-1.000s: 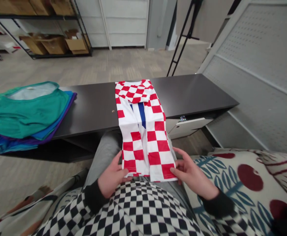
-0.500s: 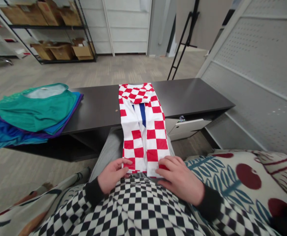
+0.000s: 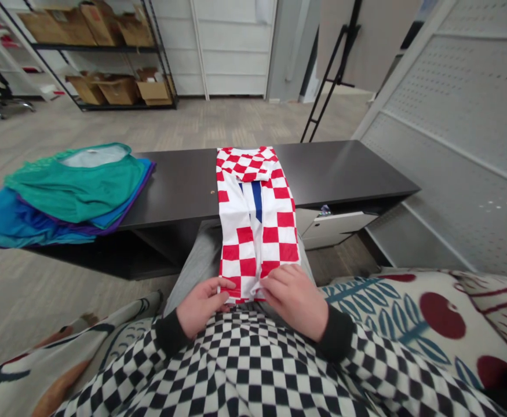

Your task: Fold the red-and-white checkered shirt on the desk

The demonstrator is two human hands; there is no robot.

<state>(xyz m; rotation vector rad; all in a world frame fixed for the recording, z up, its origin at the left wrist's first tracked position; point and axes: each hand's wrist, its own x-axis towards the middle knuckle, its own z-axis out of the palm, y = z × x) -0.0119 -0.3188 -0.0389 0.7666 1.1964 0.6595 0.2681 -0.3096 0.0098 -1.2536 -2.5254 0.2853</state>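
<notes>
At the left of the frame, a stack of folded teal, blue and purple garments [image 3: 68, 194] rests on the end of a dark low table [image 3: 179, 185]. At centre, a red-and-white checked shirt [image 3: 257, 214], folded into a long strip, runs from the tabletop down over our lap. Our left hand [image 3: 201, 304] pinches its near left corner, thumb on top. Just beside it, our right hand [image 3: 294, 298] closes knuckles-up on the same hem, fingers curled into the cloth. At lower right lies a leaf-patterned cushion [image 3: 409, 313].
</notes>
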